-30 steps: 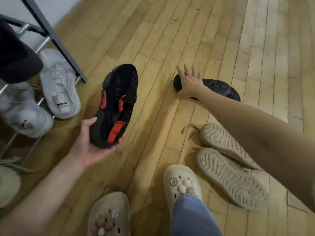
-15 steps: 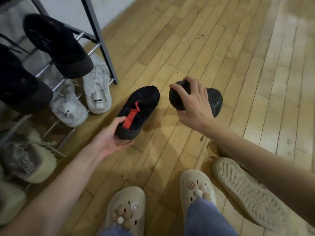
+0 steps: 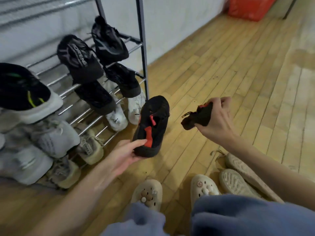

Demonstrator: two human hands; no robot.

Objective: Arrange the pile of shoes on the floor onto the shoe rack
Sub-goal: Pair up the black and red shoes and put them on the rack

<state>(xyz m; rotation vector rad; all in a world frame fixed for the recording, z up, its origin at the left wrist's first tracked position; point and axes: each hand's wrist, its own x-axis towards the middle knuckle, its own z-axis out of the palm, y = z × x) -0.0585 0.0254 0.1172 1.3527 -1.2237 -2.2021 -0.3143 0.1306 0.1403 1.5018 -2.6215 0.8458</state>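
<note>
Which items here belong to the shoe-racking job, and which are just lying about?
Job:
- left hand holding black-red shoe
- right hand holding its mate
- tan shoes on floor
- shoe rack

Lying about:
- red box
- worn clogs

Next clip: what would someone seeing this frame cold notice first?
Two black shoes with red accents held up mid-frame: the left hand grips one black shoe by its heel, beside the shoe rack, and the right hand grips its mate. Two beige shoes lie sole-up on the wooden floor at lower right.
</note>
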